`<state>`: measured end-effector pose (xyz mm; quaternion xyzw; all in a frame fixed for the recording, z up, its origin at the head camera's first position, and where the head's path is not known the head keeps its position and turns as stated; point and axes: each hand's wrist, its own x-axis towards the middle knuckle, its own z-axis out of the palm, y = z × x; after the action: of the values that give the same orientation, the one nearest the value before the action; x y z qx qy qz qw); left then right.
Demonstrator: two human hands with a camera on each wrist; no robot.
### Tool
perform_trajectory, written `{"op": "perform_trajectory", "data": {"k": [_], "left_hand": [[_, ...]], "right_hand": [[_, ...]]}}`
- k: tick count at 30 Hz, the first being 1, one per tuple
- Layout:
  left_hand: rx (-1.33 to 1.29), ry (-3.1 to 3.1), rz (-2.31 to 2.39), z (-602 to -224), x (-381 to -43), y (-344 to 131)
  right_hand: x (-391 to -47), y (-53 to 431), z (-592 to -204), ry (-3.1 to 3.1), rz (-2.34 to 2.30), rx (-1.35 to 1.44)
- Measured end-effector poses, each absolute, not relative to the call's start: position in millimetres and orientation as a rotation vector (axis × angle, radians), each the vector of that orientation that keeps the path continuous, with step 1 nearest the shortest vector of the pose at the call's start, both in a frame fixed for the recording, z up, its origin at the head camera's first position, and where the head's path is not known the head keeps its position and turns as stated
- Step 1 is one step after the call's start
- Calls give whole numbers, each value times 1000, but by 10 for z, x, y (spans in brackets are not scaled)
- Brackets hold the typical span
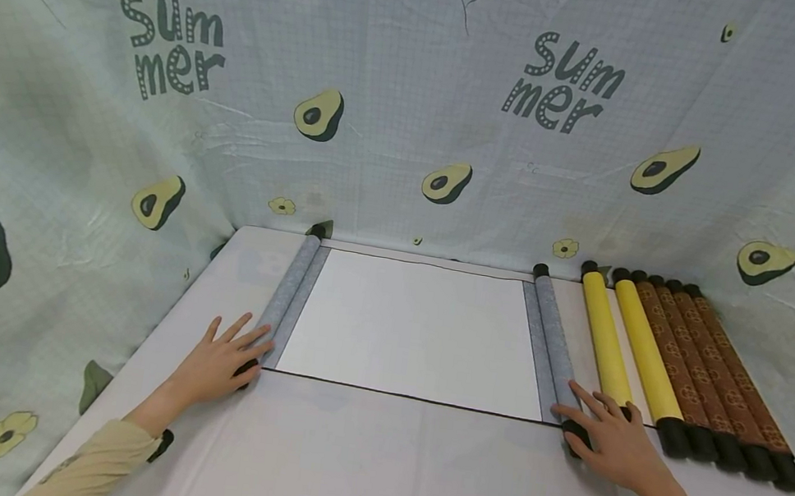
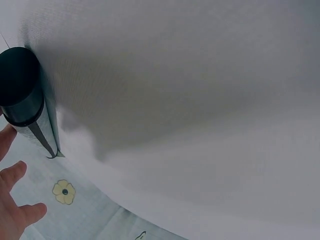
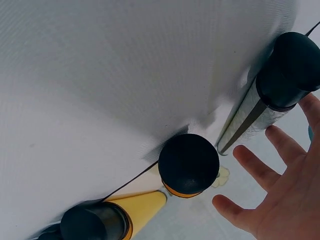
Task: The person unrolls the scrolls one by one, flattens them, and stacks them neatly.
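Note:
A scroll lies unrolled across the table, its blank white sheet (image 1: pixel 417 329) between a grey-blue left roller (image 1: pixel 293 277) and a matching right roller (image 1: pixel 552 333). Fingers spread, my left hand (image 1: pixel 215 362) rests on the near end of the left roller, over its black end knob (image 1: pixel 246 378). At the other side, my right hand (image 1: pixel 614 452) touches the near end of the right roller, with the thumb by its black knob (image 1: pixel 577 440). Both wrist views show extended fingers beside these knobs, the left knob (image 2: pixel 20 82) and the right knob (image 3: pixel 292 67).
Right of the scroll lie two yellow rolled scrolls (image 1: pixel 606 332) with black ends. Several brown patterned scrolls (image 1: pixel 713 369) lie beside them at the table's right side. A curtain (image 1: pixel 407 51) printed with avocados hangs behind the white table (image 1: pixel 370 468).

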<state>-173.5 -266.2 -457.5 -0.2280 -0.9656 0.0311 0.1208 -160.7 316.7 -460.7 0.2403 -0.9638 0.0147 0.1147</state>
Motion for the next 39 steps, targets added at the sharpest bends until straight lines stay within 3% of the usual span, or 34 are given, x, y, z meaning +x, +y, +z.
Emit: {"op": "perform_trajectory", "data": {"k": [39], "left_hand": [[-776,-2767,-12,-4498,-1688,-2319]], "right_hand": [[-1748,3368,-4553,-3047,81,403]]}}
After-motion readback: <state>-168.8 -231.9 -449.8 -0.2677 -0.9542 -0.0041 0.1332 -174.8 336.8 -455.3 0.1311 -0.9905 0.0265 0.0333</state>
